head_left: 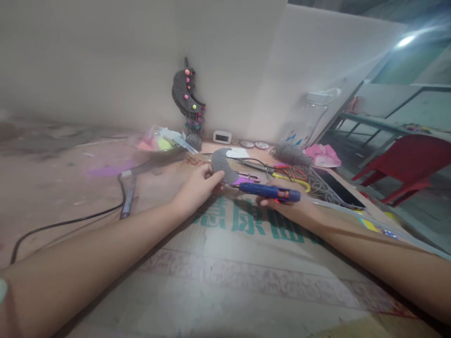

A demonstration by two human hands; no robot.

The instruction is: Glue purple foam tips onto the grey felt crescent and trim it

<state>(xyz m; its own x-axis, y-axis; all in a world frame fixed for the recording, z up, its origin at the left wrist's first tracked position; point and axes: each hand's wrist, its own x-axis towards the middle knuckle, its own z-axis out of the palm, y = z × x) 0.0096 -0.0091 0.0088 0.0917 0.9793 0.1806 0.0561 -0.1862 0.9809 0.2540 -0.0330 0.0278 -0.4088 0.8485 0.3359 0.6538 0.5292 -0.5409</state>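
Note:
My left hand (207, 180) pinches the edge of a grey yarn-wrapped crescent moon (222, 164), held up a little above the table. My right hand (282, 202) is wrapped round the handle of a blue hot glue gun (264, 190); a small red light glows on its underside. The nozzle points left, at the crescent's lower tip, and whether it touches cannot be made out. Behind the nozzle show a purple piece (243, 180) and a pink-handled tool. A finished-looking grey moon with coloured pompoms (183, 91) hangs on the wall.
A bowl of coloured pompoms (158, 143) stands back left, near a black cable (70, 218) and a marker-like stick (128, 199). Further right are a white digital clock (222, 137), grey yarn (292, 155), yellow-handled pliers (292, 182), a phone (334, 188) and a clear bottle (308, 117).

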